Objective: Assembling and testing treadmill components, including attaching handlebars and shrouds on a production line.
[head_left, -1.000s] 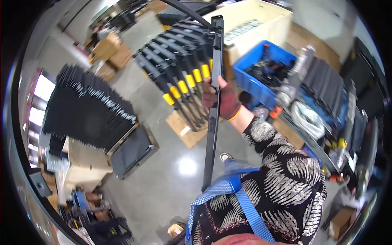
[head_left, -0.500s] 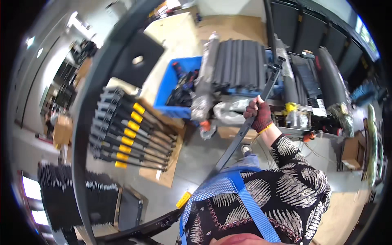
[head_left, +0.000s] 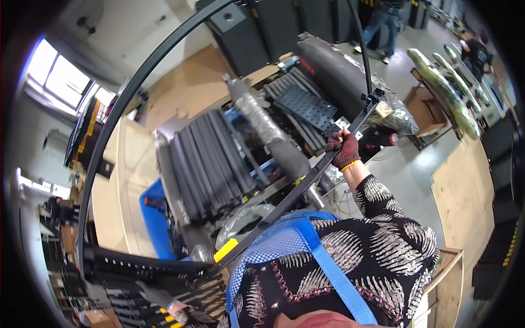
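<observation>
A large black metal frame (head_left: 290, 199) with a curved tube is held up in front of me. My right hand (head_left: 343, 152), in a dark red and black fingerless glove with a yellow cuff, is closed around its straight bar near the bracket end. My left hand (head_left: 158, 297), in a grey glove, is at the lower edge of the frame's dark slotted crosspiece (head_left: 139, 267). It appears to grip there, though dark metal hides part of its fingers. A yellow block (head_left: 226, 250) sits on the bar close to my chest.
Ahead is a bench loaded with black tubes (head_left: 210, 164), wrapped rolls (head_left: 333, 65) and a perforated black plate (head_left: 306, 104). A blue bin (head_left: 156, 218) stands left of it. Racked black parts (head_left: 131, 306) lie beneath my left arm. People are at the far right.
My view has turned right, and the frame has swung with me past the bench. My left hand has come into view at the lower left. My right hand keeps its grip on the bar.
</observation>
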The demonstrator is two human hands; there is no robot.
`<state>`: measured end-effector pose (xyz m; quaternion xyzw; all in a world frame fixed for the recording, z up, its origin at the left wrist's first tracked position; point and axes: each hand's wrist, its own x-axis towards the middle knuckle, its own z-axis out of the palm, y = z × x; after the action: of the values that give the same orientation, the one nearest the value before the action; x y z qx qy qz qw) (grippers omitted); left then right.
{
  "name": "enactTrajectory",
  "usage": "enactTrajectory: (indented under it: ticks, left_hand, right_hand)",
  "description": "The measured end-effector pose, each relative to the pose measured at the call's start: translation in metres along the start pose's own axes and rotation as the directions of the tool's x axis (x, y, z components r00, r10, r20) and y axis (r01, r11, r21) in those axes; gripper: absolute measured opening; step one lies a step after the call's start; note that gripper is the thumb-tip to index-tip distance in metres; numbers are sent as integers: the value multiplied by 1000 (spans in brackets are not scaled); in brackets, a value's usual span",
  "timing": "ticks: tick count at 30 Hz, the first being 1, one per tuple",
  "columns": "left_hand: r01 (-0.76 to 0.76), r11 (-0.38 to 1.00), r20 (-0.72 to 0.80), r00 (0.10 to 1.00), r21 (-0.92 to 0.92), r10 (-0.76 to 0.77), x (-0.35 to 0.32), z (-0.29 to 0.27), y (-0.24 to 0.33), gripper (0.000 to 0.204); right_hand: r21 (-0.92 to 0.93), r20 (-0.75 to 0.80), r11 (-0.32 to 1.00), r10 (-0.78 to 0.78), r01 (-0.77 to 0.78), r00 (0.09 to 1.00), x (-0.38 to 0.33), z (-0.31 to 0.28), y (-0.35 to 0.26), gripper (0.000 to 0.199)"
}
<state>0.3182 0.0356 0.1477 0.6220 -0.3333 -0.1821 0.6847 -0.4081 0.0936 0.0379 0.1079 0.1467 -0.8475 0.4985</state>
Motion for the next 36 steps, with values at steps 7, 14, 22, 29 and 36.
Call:
enactTrajectory:
  ticks: [7,14,22,29,36]
  left_hand:
    - [-3,988,413,909,157,-63,72,219,-28,50]
    - [-343,726,611,780,596,-134,121,323,-147,59]
    - [-480,443,612,757,757,-227,111,344,-130,69]
    - [-428,629,607,790,649,-88,107,335,-139,62]
    - [-444,737,504,849,510,163,56,315,-99,59]
  right_hand:
    - [49,-252,985,-149,167,956,38,-23,-53,31]
    - [-296,-513,891,-452,343,730,79,-23,-56,23]
    - [-584,-476,768,-587,263,655,85,-28,-50,24]
    - [-507,-342,676,-727,535,595,65,-65,-47,32]
    - [-778,-576,378,-749,-502,328,68,-78,-50,37]
